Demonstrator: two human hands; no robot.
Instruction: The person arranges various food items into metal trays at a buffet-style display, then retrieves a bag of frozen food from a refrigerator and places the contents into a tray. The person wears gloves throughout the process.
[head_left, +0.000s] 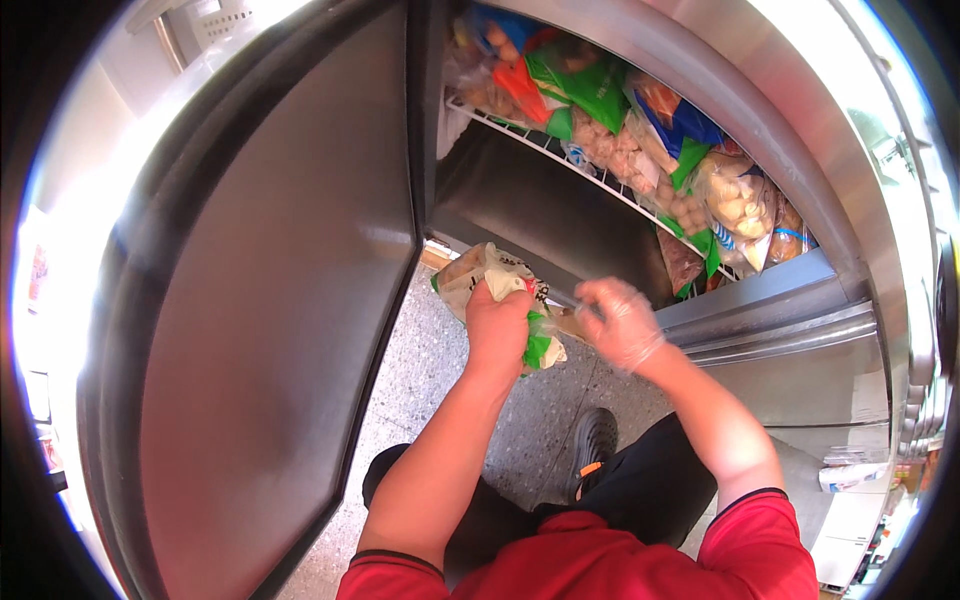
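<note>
My left hand (498, 330) is bare and grips a plastic food bag (465, 277), printed in white and green with writing on it. The bag's lower end shows green below my fingers, while its contents are hard to make out. To the right of the bag, my right hand (619, 322) wears a clear disposable plastic glove. Its fingers are curled and slightly blurred, apart from the bag; whether anything thin is pinched there does not show. Both hands are in front of an open steel fridge or freezer cabinet (780, 277).
The cabinet's steel door (285, 270) stands open at left. On a white wire shelf (525, 139) lie several bags of food, including a green bag (581, 79) and a clear bag of pale round pieces (739, 199). Below is speckled floor (442, 360), with my dark shoe (596, 442).
</note>
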